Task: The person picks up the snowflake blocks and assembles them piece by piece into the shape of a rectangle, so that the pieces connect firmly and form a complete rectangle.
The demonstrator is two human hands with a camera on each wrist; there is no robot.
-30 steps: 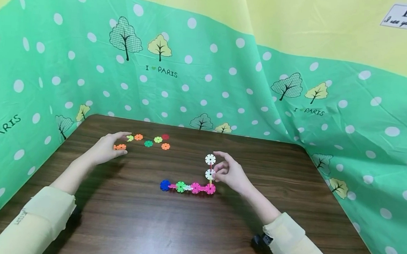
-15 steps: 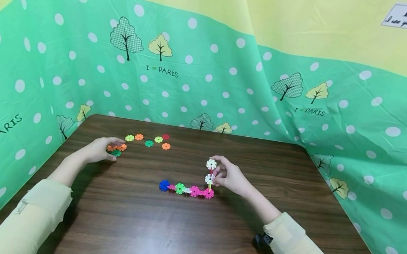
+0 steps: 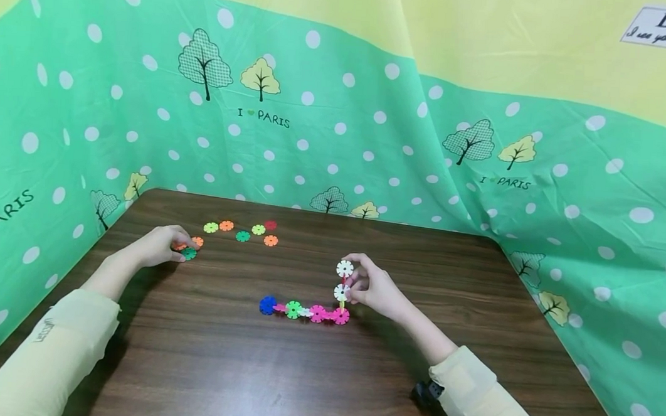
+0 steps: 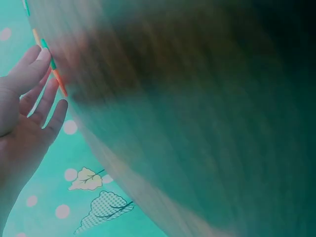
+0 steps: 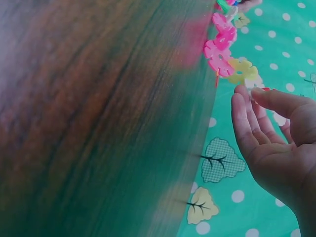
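My left hand (image 3: 164, 247) is at the left of the table, thumb and index finger at opposite edges of a green snowflake disc (image 3: 188, 254), pinching it. Right beside it lies an orange snowflake disc (image 3: 197, 242), with another orange one partly hidden under the fingers. My right hand (image 3: 375, 288) pinches the lower white snowflake disc (image 3: 341, 292) of a linked chain, its index fingertip at the upper white disc (image 3: 344, 269). Below, a yellow disc (image 5: 240, 70) joins this part to a pink disc (image 3: 341, 316). From there the chain runs left through pink and green to a blue disc (image 3: 268, 305).
Loose discs lie along the back left of the brown table (image 3: 217, 378): yellow-green (image 3: 211, 227), orange (image 3: 226, 225), green (image 3: 243, 236) and red (image 3: 270, 225) among them. A green dotted curtain (image 3: 291, 149) stands around the table's back and sides.
My left hand has come back and left from the yellow-green disc, and its fingers have closed in at the green one. The chain's upright part has come slightly nearer with my right hand.
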